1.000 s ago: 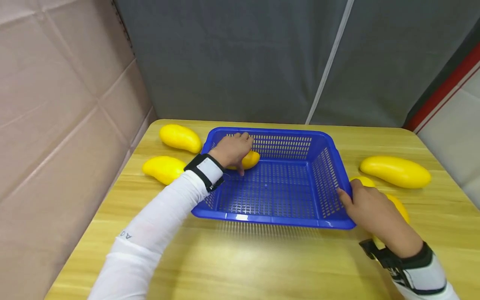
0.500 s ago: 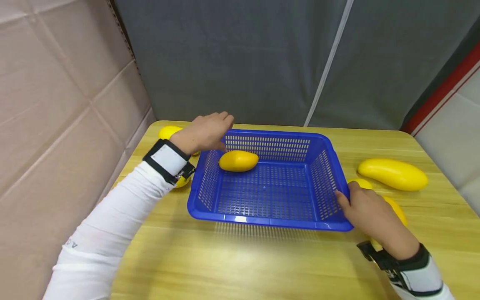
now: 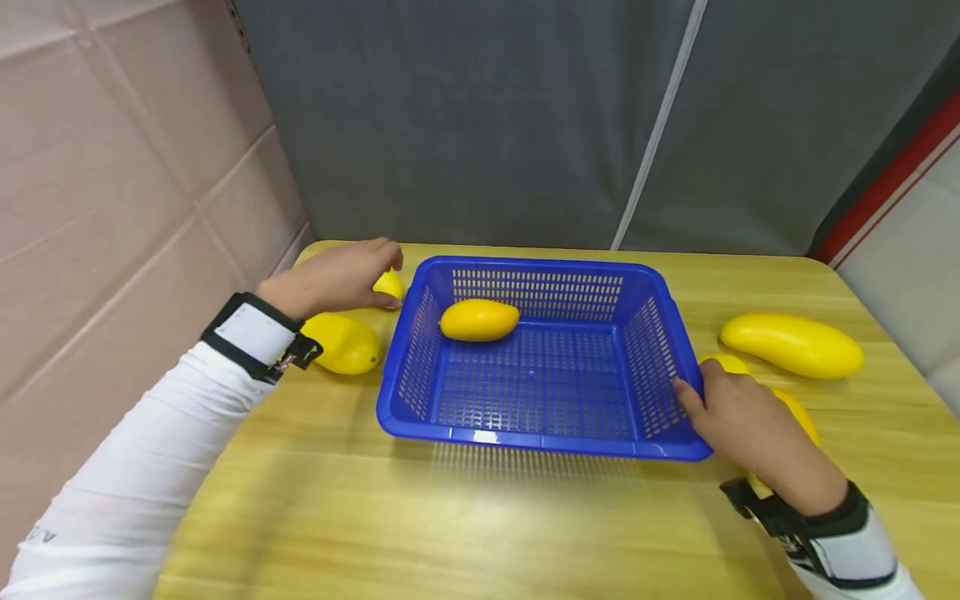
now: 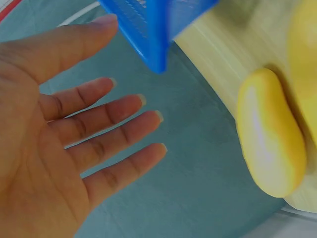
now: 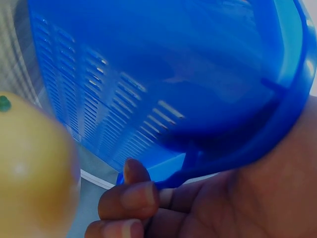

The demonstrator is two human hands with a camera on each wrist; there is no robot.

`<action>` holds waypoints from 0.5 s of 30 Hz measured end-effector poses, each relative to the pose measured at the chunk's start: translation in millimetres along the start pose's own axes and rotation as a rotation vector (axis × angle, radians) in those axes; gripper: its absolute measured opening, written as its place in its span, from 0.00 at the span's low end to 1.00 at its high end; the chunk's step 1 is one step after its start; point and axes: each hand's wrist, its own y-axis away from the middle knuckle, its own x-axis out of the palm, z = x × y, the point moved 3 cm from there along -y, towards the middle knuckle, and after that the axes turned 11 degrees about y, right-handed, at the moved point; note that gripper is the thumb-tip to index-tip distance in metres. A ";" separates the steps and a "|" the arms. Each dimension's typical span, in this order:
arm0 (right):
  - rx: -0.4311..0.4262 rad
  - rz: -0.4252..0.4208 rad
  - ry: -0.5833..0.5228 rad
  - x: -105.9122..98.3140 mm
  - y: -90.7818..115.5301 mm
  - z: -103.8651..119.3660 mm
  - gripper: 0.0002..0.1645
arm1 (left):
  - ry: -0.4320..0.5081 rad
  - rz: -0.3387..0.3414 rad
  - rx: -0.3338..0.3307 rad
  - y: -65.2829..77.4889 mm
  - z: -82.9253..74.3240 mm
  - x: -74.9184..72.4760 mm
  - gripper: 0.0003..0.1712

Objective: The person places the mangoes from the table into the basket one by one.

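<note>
A blue plastic basket (image 3: 540, 445) stands mid-table with a yellow mango (image 3: 480, 321) lying in its back left corner. My right hand (image 3: 753, 425) grips the basket's right rim, with fingers (image 5: 130, 201) curled up under it in the right wrist view. Left of the basket, my left hand (image 3: 341, 277) reaches over the far mango (image 3: 389, 285), hiding most of it. Seen in the left wrist view, that hand is spread, palm and fingers (image 4: 119, 111) bare, with a mango (image 4: 270, 134) off to its side. Nearer the wrist strap lies another mango (image 3: 345, 343).
At the right of the wooden table (image 3: 480, 533) lies a long yellow mango (image 3: 791, 344). Beside the right hand, other mangoes (image 3: 799, 414) are partly covered. A grey curtain (image 3: 465, 125) hangs behind the table, and a pale padded wall (image 3: 127, 275) borders the left.
My left hand has let go of the mango in the basket, risen over the left rim and moved left to the far mango. My right hand keeps its hold on the rim.
</note>
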 end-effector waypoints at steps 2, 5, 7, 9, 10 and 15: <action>0.000 -0.002 0.005 -1.1 -0.5 -0.3 0.37 | -0.002 0.002 0.003 5.0 6.3 1.7 0.28; -0.001 -0.009 0.011 -2.4 -1.6 0.1 0.36 | 0.005 0.023 -0.002 11.8 16.1 5.8 0.28; -0.001 -0.012 0.015 -2.5 -1.9 -0.3 0.36 | 0.028 0.045 -0.021 16.4 22.5 9.3 0.30; 0.000 -0.003 0.017 -2.7 -1.8 -0.6 0.36 | 0.044 0.056 -0.037 21.2 30.1 13.7 0.33; -0.001 0.001 0.018 -2.6 -1.5 -0.5 0.36 | 0.049 0.055 -0.040 23.9 34.2 16.2 0.35; -0.005 0.020 0.019 -1.8 -0.4 0.1 0.37 | 0.078 0.037 -0.051 39.4 57.7 28.8 0.41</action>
